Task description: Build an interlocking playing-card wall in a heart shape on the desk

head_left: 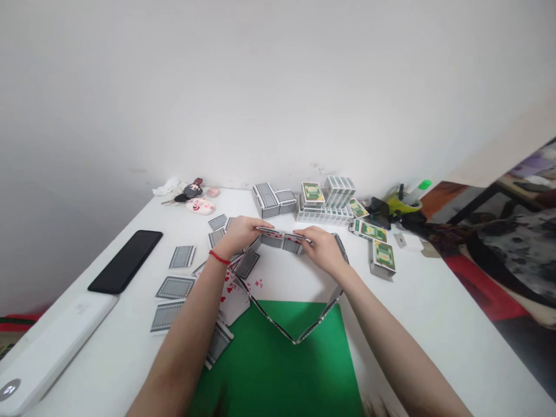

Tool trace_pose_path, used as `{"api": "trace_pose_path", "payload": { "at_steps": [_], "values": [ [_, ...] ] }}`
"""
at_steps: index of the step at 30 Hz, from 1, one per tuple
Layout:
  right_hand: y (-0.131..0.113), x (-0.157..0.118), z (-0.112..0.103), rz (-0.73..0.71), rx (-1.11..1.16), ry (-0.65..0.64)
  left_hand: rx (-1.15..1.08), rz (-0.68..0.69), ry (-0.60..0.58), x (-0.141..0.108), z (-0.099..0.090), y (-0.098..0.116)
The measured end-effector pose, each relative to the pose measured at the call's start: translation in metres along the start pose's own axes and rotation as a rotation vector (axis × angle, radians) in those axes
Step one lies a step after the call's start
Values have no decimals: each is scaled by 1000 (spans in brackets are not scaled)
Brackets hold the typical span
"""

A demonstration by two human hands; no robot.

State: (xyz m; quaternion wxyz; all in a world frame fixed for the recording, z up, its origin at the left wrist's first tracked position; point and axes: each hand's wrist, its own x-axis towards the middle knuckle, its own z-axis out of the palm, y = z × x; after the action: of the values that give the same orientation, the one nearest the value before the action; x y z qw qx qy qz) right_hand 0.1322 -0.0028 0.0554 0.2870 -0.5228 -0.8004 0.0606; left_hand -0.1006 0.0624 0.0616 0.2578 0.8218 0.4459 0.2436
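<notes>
A ring of joined playing cards (274, 322) stands on edge, its near corner over a green sheet (278, 376). At the ring's far side, my left hand (244, 233), with a red string on its wrist, pinches the top edge of the cards. My right hand (322, 248) grips the same far side further right, fingers closed on the card edge. Loose cards (234, 304), some face up with red marks, lie beside and under my left forearm. Grey-backed cards (174, 286) are spread further left.
Card stacks (266, 200) and green-and-white card boxes (325, 215) stand by the wall. More boxes (383, 258) lie at right, near a green pen holder (403, 204). A black phone (125, 262), a white device (56, 341) and a mouse (200, 205) are at left.
</notes>
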Motion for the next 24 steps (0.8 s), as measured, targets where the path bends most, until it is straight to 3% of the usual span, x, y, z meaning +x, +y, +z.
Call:
{"api": "trace_pose_path", "payload": {
  "at_steps": [8,12,17,24],
  "values": [
    [-2,-1,6,104,-50,-121,148,64,-13,2,6,-5],
    [-1,-1,6,154,-9,-155,105,48,-39,1,7,-5],
    [1,-3,7,112,172,-31,-90,67,-39,0,7,-3],
    [0,-2,8,36,51,-36,36,81,0,0,10,-3]
  ]
}}
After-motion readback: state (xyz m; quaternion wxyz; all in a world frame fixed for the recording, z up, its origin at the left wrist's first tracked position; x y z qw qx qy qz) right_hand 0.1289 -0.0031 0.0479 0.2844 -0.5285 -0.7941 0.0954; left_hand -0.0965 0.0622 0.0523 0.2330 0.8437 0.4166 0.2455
